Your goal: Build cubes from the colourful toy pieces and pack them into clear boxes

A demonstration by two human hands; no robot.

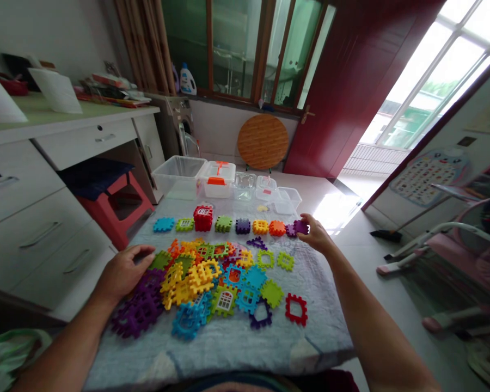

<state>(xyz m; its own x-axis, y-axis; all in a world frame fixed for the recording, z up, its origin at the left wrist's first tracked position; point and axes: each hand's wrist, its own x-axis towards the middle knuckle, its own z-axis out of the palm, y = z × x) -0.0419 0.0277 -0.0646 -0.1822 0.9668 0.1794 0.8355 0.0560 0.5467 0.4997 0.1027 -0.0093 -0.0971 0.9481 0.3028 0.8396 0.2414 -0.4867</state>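
Observation:
My right hand (317,235) pinches a purple interlocking block (300,227) at the right end of a row, beside another purple piece. My left hand (124,273) rests at the left edge of the heap, thumb and fingers apart, near a green piece (160,260) and several purple pieces (141,307). The heap holds notched plastic building pieces, among them yellow ones (200,276), blue ones (188,321) and a green window piece (224,300). Sorted by colour, the row includes a red stack (203,218), an orange stack (277,227) and a dark purple stack (243,226).
Behind the row stand a clear bin (179,177), a lidded box with an orange latch (219,179) and smaller clear containers (288,200). A red frame piece (296,310) lies near the front right of the cloth-covered table (269,348). A pink stool (116,201) stands left.

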